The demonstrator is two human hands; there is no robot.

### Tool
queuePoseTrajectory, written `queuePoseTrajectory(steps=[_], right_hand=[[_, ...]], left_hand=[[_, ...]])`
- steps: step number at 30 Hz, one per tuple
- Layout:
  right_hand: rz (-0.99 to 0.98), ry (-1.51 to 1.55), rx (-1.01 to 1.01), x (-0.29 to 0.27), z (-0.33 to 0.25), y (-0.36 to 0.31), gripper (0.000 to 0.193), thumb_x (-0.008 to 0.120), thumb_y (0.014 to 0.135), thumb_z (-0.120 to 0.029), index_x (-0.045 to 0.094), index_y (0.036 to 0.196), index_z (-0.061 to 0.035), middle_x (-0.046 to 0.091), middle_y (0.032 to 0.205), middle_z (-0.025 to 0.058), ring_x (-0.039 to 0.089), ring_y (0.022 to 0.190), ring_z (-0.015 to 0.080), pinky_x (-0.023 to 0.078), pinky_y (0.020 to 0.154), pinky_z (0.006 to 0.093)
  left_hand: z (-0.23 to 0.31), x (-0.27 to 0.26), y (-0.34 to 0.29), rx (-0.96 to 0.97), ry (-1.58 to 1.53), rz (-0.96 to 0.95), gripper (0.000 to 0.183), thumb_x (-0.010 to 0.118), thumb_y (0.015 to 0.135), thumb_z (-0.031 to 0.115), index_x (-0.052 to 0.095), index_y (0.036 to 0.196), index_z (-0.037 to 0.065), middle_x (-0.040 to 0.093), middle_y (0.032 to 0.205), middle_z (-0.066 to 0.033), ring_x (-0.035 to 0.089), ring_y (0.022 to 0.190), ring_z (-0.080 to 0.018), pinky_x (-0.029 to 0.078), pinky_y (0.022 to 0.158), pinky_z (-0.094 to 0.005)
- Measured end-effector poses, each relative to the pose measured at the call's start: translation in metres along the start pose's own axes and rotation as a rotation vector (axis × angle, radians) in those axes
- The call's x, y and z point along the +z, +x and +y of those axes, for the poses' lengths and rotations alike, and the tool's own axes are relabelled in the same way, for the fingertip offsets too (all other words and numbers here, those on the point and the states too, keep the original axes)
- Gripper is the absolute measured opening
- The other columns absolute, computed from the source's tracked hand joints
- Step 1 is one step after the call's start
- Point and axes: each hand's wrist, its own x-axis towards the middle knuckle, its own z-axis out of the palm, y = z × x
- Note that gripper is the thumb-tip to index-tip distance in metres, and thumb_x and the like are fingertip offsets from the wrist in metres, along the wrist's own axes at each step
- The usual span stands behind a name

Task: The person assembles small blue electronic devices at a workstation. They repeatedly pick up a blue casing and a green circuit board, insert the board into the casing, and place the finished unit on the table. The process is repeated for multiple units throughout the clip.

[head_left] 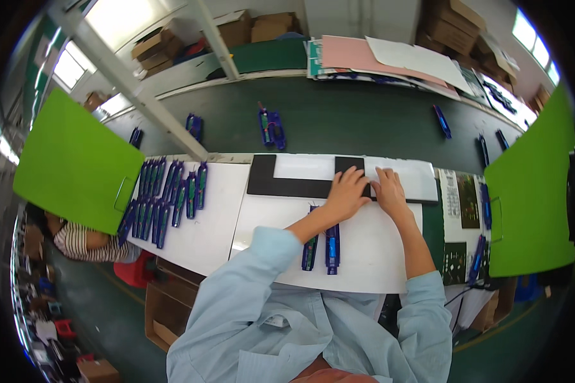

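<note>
Both of my hands rest on a black, flat fixture (287, 186) with white recessed areas, lying along the far edge of the white work surface (377, 255). My left hand (347, 193) lies over its black middle bar, fingers spread. Beside it, my right hand (390, 190) reaches over the white area to the right, fingers stretched out. No held object shows in either hand; what lies under the palms is hidden. Below my left wrist are two narrow blue casings: one with a green circuit board (309, 253), partly under my forearm, and one solid blue casing (332, 250).
Several blue casings with green boards (153, 217) stand in rows at the left. Others (271, 129) lie on the dark green bench (364, 121) beyond. Green panels (76, 163) flank both sides. Stacked sheets (383, 60) lie at the back. A person in a striped sleeve (83, 241) sits left.
</note>
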Motion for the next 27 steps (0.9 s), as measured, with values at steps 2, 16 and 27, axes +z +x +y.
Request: queuePoseTrajectory(steps=[2, 16, 27], right_hand=[[-0.065, -0.026, -0.004, 0.011, 0.007, -0.004, 0.034, 0.072, 0.097, -0.01, 0.068, 0.128, 0.0008, 0.063, 0.119, 0.0186, 0.06, 0.108, 0.0393, 0.052, 0.094, 0.0487], [-0.026, 0.104, -0.021, 0.012, -0.002, -0.013, 0.019, 0.075, 0.094, -0.01, 0.074, 0.109, 0.001, 0.064, 0.11, 0.0135, 0.061, 0.106, 0.0338, 0.052, 0.091, 0.0455], [-0.035, 0.647, 0.295, 0.014, 0.007, -0.003, 0.019, 0.083, 0.09, -0.012, 0.072, 0.103, -0.0021, 0.068, 0.095, 0.0067, 0.063, 0.085, 0.016, 0.053, 0.081, 0.0323]], left_hand=[[-0.004, 0.023, 0.015, 0.001, 0.022, -0.057, 0.068, 0.082, 0.09, 0.034, 0.056, 0.147, 0.009, 0.048, 0.161, -0.0132, 0.038, 0.154, -0.0358, 0.029, 0.122, -0.0571], [-0.018, 0.03, 0.009, -0.048, -0.199, 0.013, 0.103, 0.09, 0.08, 0.033, 0.035, 0.163, 0.008, 0.052, 0.156, -0.0189, 0.043, 0.151, -0.034, 0.032, 0.121, -0.0481], [-0.022, 0.034, 0.015, -0.024, -0.138, 0.049, 0.105, 0.092, 0.077, 0.035, 0.037, 0.161, 0.006, 0.055, 0.151, -0.0211, 0.045, 0.149, -0.0359, 0.035, 0.118, -0.0497]])
